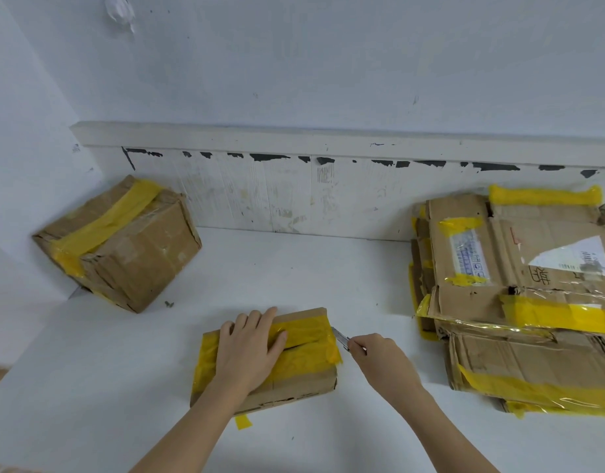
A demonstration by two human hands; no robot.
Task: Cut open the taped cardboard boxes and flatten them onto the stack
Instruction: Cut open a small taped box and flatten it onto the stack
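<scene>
Pressing flat on the small taped box point(270, 356) at the table's near middle, the left hand point(249, 349) steadies it while the right hand point(379, 360) pinches a knife point(341, 337) at its tape. Light, stiff cardboard probably slides easily; hold it from above.

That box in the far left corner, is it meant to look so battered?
It does look rough. The corner box sits tilted against the wall, its lower edges crushed and frayed. Also, a loose scrap of yellow tape lies on the table beside the box being cut.
</scene>
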